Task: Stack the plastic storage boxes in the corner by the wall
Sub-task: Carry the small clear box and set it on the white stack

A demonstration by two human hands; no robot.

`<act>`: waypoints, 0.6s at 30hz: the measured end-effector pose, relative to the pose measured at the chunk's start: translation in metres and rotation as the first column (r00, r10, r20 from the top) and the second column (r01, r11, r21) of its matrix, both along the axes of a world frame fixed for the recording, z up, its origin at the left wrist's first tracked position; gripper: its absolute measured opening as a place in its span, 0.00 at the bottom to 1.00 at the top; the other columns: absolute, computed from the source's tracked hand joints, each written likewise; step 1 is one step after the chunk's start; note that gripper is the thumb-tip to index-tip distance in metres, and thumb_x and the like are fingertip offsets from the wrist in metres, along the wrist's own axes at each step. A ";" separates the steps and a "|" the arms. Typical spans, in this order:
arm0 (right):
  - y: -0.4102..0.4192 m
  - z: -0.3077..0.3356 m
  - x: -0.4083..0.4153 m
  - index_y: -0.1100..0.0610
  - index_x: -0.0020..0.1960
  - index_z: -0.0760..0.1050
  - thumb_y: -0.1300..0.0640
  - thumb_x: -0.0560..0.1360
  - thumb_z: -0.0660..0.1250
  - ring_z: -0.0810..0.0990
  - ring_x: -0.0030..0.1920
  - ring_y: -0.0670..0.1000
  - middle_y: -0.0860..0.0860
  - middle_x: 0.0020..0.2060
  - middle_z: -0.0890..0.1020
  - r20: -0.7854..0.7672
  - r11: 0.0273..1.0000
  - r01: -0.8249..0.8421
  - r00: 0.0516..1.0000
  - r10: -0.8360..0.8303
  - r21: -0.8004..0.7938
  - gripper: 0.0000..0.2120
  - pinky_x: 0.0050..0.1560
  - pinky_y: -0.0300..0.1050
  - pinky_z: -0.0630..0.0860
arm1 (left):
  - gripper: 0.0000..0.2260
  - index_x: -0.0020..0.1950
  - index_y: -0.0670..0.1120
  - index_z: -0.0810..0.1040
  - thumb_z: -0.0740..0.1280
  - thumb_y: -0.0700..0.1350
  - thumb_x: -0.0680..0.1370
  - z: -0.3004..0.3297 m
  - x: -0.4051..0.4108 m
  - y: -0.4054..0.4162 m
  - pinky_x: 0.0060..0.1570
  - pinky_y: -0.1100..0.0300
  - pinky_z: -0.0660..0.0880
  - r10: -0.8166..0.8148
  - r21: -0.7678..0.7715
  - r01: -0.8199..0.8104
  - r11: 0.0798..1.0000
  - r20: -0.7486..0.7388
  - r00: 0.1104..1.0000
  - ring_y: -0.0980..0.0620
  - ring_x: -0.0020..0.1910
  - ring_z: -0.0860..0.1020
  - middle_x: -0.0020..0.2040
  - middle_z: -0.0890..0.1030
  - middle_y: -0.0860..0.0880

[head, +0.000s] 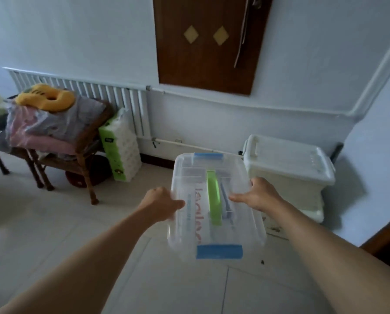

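Left hand and right hand grip the clear box sides, fingers partly hidden; red lid lettering blurred, unreadable.

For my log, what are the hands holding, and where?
A clear storage box, held by its long sides: left hand on one, right hand on the other.

Held box between both hands, left of corner box; radiator behind the laden table.

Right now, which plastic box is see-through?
The clear box with blue clips and a green handle, held between both hands. The white box in the corner is cloudy, not clear.
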State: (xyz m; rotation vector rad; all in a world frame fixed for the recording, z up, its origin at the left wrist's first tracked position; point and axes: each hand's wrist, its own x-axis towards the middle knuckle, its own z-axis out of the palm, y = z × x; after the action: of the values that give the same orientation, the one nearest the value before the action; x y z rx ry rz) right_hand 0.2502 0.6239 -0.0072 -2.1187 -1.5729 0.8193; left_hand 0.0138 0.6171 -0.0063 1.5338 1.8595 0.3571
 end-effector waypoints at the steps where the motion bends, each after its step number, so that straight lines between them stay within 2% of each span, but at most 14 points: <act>1: 0.008 0.003 0.024 0.61 0.62 0.72 0.40 0.62 0.76 0.78 0.57 0.56 0.56 0.58 0.79 0.001 1.000 0.017 1.000 -0.017 0.011 0.37 0.48 0.44 0.73 | 0.11 0.48 0.42 0.78 0.68 0.50 0.75 0.003 0.023 0.012 0.32 0.65 0.74 -0.019 -0.001 0.019 1.000 0.013 1.000 0.56 0.30 0.75 0.33 0.79 0.50; 3: 0.027 0.013 0.077 0.62 0.62 0.71 0.40 0.61 0.76 0.77 0.58 0.57 0.57 0.59 0.78 -0.005 0.998 0.062 0.998 -0.062 0.025 0.38 0.50 0.45 0.74 | 0.10 0.48 0.43 0.78 0.68 0.49 0.75 0.011 0.075 0.039 0.33 0.65 0.75 -0.061 0.005 0.061 0.998 0.043 0.997 0.54 0.32 0.76 0.35 0.79 0.49; 7: 0.057 0.034 0.167 0.63 0.56 0.71 0.42 0.63 0.76 0.76 0.49 0.55 0.55 0.50 0.77 0.007 0.992 0.120 0.993 -0.120 0.032 0.32 0.35 0.42 0.67 | 0.08 0.43 0.45 0.76 0.68 0.49 0.75 0.025 0.167 0.084 0.31 0.64 0.75 -0.122 0.035 0.119 0.992 0.078 0.989 0.53 0.33 0.76 0.37 0.79 0.48; 10: 0.083 0.041 0.228 0.63 0.59 0.71 0.43 0.64 0.77 0.77 0.54 0.56 0.55 0.52 0.77 -0.011 0.984 0.171 0.985 -0.170 0.052 0.34 0.42 0.42 0.69 | 0.10 0.46 0.42 0.78 0.69 0.49 0.75 0.033 0.228 0.118 0.29 0.66 0.74 -0.160 0.049 0.157 0.986 0.088 0.983 0.53 0.32 0.76 0.39 0.80 0.47; 12: 0.102 0.044 0.264 0.63 0.59 0.71 0.44 0.63 0.77 0.77 0.53 0.56 0.57 0.55 0.78 -0.005 0.978 0.198 0.980 -0.198 0.059 0.34 0.44 0.43 0.70 | 0.11 0.48 0.41 0.79 0.69 0.49 0.75 0.038 0.264 0.142 0.30 0.66 0.74 -0.189 0.054 0.185 0.981 0.090 0.978 0.53 0.32 0.76 0.40 0.80 0.46; 15: 0.133 0.042 0.316 0.64 0.59 0.72 0.44 0.62 0.78 0.78 0.54 0.57 0.57 0.55 0.79 -0.025 0.966 0.251 0.968 -0.250 0.052 0.34 0.47 0.44 0.73 | 0.09 0.40 0.44 0.76 0.69 0.49 0.74 0.037 0.317 0.184 0.28 0.66 0.73 -0.244 0.059 0.239 0.969 0.080 0.967 0.55 0.29 0.75 0.35 0.79 0.49; 18: 0.163 0.038 0.355 0.63 0.57 0.73 0.44 0.62 0.78 0.79 0.53 0.56 0.57 0.53 0.80 -0.033 0.959 0.280 0.960 -0.279 0.041 0.33 0.47 0.44 0.74 | 0.12 0.35 0.46 0.72 0.69 0.49 0.74 0.036 0.358 0.223 0.25 0.66 0.70 -0.298 0.065 0.294 0.953 0.058 0.953 0.55 0.26 0.73 0.31 0.77 0.50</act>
State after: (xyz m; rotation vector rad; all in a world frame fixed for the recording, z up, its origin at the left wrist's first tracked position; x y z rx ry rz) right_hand 0.6052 0.7869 0.0309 -2.2204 -1.2264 0.7045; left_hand 0.3716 0.8403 0.0299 1.7864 1.5489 0.3180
